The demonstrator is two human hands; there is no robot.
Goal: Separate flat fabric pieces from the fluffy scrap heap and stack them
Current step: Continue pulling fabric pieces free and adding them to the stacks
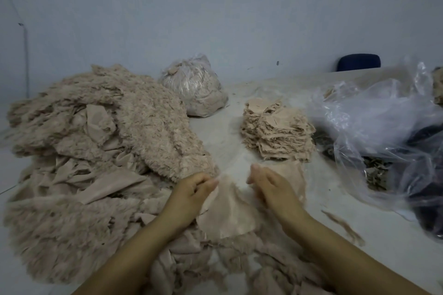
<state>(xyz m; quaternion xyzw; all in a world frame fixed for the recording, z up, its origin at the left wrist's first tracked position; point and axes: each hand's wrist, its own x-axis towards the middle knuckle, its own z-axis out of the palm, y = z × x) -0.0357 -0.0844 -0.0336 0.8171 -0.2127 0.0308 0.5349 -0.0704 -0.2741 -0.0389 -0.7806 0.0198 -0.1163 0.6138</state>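
I'm watching the left hand pinching a flat piece by its edge, pulling it taut off the heap at nine o'clock; the right hand is blurred, grip unclear. The stack is waiting at one o'clock on the counter.

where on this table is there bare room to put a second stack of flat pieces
A bare strip of table runs between the fluffy heap and the stack of flat pieces, back to the tied bag. More bare table lies near right, below the loose plastic bags. The left and the near edge are crowded with scraps.
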